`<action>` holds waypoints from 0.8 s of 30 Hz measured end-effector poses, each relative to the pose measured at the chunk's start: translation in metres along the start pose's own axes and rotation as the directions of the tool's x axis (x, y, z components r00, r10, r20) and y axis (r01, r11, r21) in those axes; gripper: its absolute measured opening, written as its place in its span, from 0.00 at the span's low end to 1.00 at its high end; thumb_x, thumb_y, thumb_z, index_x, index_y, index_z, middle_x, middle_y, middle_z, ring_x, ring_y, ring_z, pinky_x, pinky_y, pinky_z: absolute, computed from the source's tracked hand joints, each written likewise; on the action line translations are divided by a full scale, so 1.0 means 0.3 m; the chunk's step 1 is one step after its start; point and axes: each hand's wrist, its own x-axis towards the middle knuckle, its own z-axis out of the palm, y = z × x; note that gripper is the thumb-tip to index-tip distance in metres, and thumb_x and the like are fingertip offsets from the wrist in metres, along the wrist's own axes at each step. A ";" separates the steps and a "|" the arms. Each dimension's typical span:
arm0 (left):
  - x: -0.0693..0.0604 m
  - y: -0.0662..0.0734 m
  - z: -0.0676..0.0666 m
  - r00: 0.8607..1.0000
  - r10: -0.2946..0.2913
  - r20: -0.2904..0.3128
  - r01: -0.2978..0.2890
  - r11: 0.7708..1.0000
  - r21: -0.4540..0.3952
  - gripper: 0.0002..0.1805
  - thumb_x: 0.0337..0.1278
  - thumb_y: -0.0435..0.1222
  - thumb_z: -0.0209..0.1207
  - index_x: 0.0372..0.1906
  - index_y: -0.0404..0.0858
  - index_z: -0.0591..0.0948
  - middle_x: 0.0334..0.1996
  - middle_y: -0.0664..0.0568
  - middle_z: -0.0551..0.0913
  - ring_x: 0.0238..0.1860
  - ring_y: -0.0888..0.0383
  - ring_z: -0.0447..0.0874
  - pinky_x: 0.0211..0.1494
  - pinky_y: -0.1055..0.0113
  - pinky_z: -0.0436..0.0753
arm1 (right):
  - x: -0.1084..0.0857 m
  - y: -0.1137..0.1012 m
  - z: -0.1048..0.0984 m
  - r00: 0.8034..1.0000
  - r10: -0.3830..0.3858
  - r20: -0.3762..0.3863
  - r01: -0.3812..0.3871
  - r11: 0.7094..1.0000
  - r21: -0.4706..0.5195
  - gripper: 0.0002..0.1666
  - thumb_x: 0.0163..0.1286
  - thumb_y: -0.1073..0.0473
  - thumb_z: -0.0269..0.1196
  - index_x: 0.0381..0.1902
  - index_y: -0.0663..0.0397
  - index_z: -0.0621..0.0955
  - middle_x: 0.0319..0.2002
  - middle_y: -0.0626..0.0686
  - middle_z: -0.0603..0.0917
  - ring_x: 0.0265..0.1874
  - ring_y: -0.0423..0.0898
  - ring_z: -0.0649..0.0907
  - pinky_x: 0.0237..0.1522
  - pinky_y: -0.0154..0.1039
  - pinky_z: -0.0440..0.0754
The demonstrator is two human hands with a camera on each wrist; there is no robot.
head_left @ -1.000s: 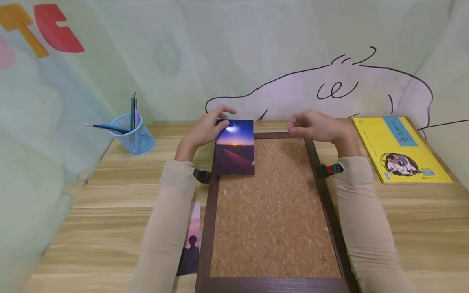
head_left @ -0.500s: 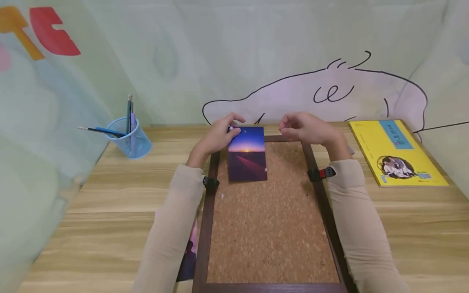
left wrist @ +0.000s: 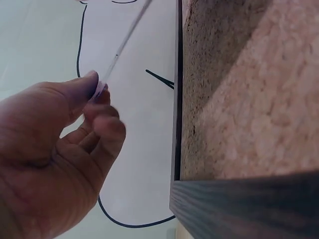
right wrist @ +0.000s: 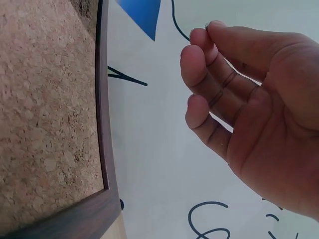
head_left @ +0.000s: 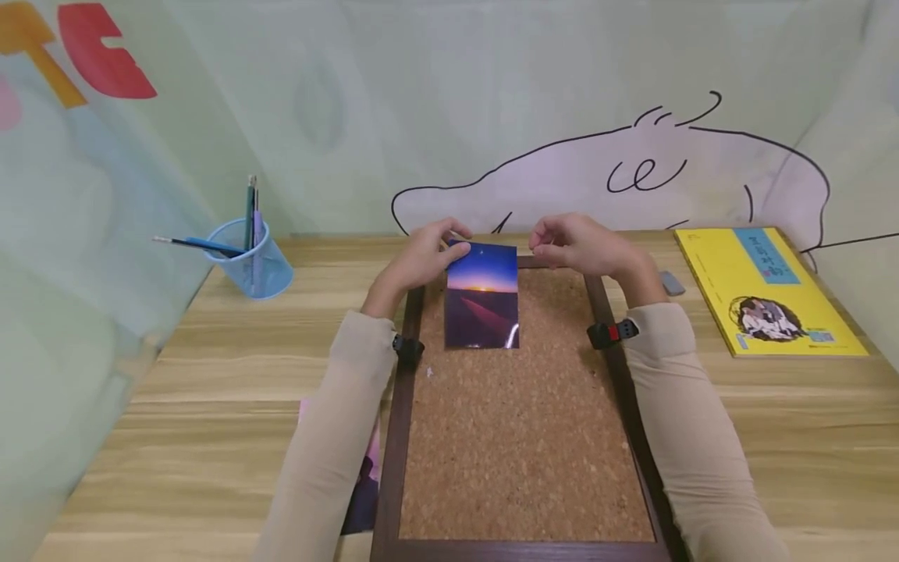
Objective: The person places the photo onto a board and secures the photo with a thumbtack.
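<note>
My left hand (head_left: pixel 425 254) pinches the top left corner of a sunset photo (head_left: pixel 482 300), held over the upper part of a dark-framed cork board (head_left: pixel 527 445). The left wrist view shows this photo (left wrist: pixel 118 54) nearly edge-on between thumb and fingers of the left hand (left wrist: pixel 65 134). Just right of the photo, my right hand (head_left: pixel 586 246) is above the board's top edge, thumb and index tips together. In the right wrist view, a tiny dark thing (right wrist: pixel 207 26) shows between those tips of the right hand (right wrist: pixel 259 94); its shape is unclear. The photo's blue corner (right wrist: pixel 144 16) hangs nearby.
A blue mesh cup (head_left: pixel 258 269) with pens stands at the back left. Another photo (head_left: pixel 362 499) lies beside the board, partly under the left sleeve. At the right are a grey object (head_left: pixel 671 283) and a yellow book (head_left: pixel 772 297). A printed curtain hangs behind.
The left hand has moved the sunset photo to the right, from over the left frame edge to over the cork. The right hand has shifted slightly left, closer to the photo.
</note>
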 end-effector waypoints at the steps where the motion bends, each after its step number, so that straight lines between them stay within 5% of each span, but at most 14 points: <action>1: -0.002 -0.002 0.002 1.000 -0.008 -0.002 0.008 1.000 -0.023 0.14 0.74 0.38 0.55 0.57 0.36 0.78 0.50 0.42 0.81 0.42 0.48 0.81 0.45 0.54 0.81 | 0.000 0.001 0.003 1.000 0.001 -0.003 -0.001 1.000 0.005 0.07 0.77 0.63 0.56 0.46 0.63 0.78 0.38 0.60 0.81 0.34 0.52 0.80 0.36 0.43 0.77; 7: 0.003 -0.011 0.022 0.999 -0.042 0.033 0.046 0.989 -0.144 0.11 0.74 0.33 0.53 0.54 0.35 0.78 0.44 0.43 0.80 0.25 0.52 0.80 0.32 0.55 0.84 | 0.015 0.004 0.021 1.000 -0.001 -0.002 0.001 1.000 0.005 0.09 0.77 0.63 0.56 0.48 0.63 0.78 0.41 0.59 0.82 0.38 0.52 0.81 0.41 0.45 0.79; 13: 0.010 -0.004 0.041 0.997 -0.028 0.077 0.041 0.984 -0.173 0.12 0.74 0.31 0.51 0.55 0.31 0.77 0.43 0.41 0.78 0.26 0.54 0.79 0.29 0.61 0.83 | 0.035 -0.001 0.038 1.000 -0.031 0.004 0.031 0.999 -0.035 0.06 0.75 0.65 0.58 0.45 0.64 0.79 0.38 0.59 0.83 0.38 0.57 0.82 0.39 0.45 0.78; 19: 0.009 -0.003 0.052 0.994 -0.019 0.108 0.032 0.992 -0.120 0.12 0.72 0.30 0.53 0.54 0.30 0.78 0.42 0.40 0.79 0.28 0.54 0.81 0.32 0.62 0.84 | 0.061 0.014 0.073 0.996 -0.069 0.061 0.073 0.995 -0.071 0.06 0.75 0.66 0.58 0.44 0.65 0.79 0.38 0.57 0.83 0.36 0.49 0.80 0.38 0.39 0.77; 24: 0.008 -0.004 0.064 0.992 0.025 0.121 -0.015 0.997 -0.079 0.11 0.71 0.29 0.55 0.53 0.30 0.79 0.37 0.40 0.81 0.26 0.53 0.80 0.31 0.61 0.83 | 0.067 0.015 0.094 0.994 -0.058 0.088 0.060 0.998 -0.019 0.05 0.74 0.68 0.58 0.42 0.66 0.79 0.36 0.57 0.81 0.33 0.52 0.80 0.36 0.40 0.78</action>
